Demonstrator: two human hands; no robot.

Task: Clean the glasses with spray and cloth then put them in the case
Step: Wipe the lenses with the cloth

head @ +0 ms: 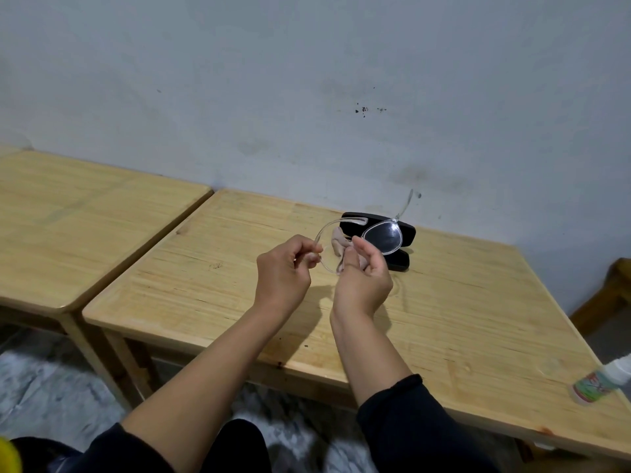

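Clear-framed glasses point(368, 238) hang mid-frame above a wooden table point(461, 302), the left hand point(285, 271) pinching one rim while the right hand point(363, 278) grips a pinkish cloth point(338, 244). Behind them, partly blocked, lies an open black case point(403, 240); a spray bottle point(601, 384) rests at lower right.

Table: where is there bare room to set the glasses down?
The table is bare left of the left hand, and on the right between the black case and the spray bottle. It is crowded only around the case, behind the right hand holding the cloth and glasses.
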